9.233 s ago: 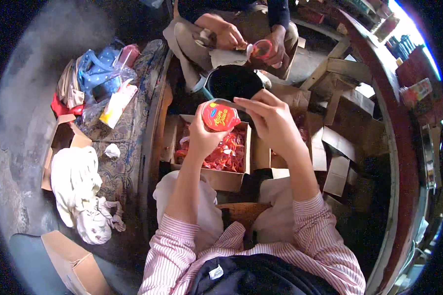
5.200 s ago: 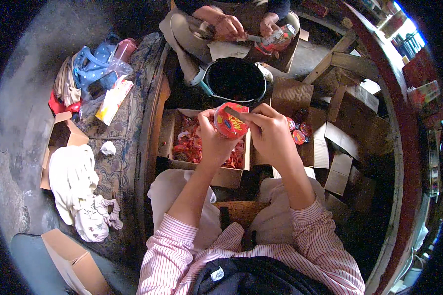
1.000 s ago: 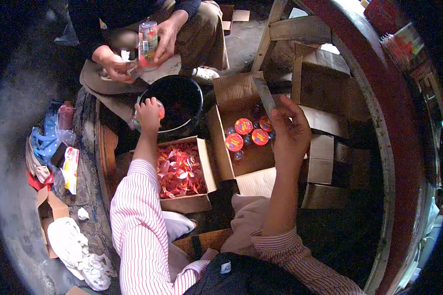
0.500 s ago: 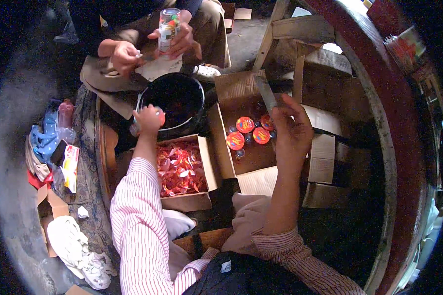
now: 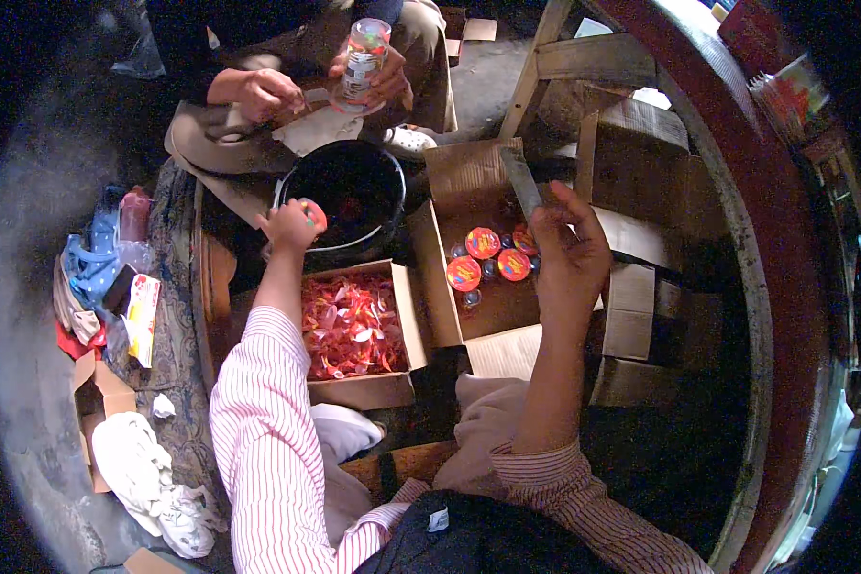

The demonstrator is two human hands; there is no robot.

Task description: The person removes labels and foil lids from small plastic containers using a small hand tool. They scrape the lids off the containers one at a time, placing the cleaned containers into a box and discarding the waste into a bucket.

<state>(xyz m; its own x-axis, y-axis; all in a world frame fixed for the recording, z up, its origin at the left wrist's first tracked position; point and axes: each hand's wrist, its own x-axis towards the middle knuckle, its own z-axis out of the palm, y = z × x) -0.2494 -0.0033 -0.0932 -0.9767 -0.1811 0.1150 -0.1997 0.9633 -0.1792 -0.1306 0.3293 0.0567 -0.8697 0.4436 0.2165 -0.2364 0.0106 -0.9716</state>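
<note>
My left hand [image 5: 292, 228] is closed around a small cup with a red lid [image 5: 313, 216], at the near left rim of a black bucket [image 5: 392, 216]. My fingers hide most of the cup. Raised on the right, my right hand [image 5: 574, 239] grips a flat grey knife-like blade [image 5: 520, 182] pointing up and away from me; its handle is hidden. Below the blade, a cardboard box [image 5: 440, 297] holds several red-lidded cups [image 5: 481, 241]. In front of the bucket, another cardboard box [image 5: 407, 316] is heaped with red and clear scraps [image 5: 352, 327].
Across from me a seated person's hands [image 5: 383, 77] hold a clear jar [image 5: 362, 62] with colourful contents. Cloths [image 5: 91, 268], a white cloth [image 5: 129, 459] and a yellow-white carton [image 5: 143, 320] lie at left. Flattened cardboard [image 5: 631, 306] and a curved dark red edge [image 5: 737, 143] are at right.
The whole view has shifted slightly. My left hand has turned the cup a little at the bucket's rim. The other person's jar has moved right; my right hand keeps its hold on the blade.
</note>
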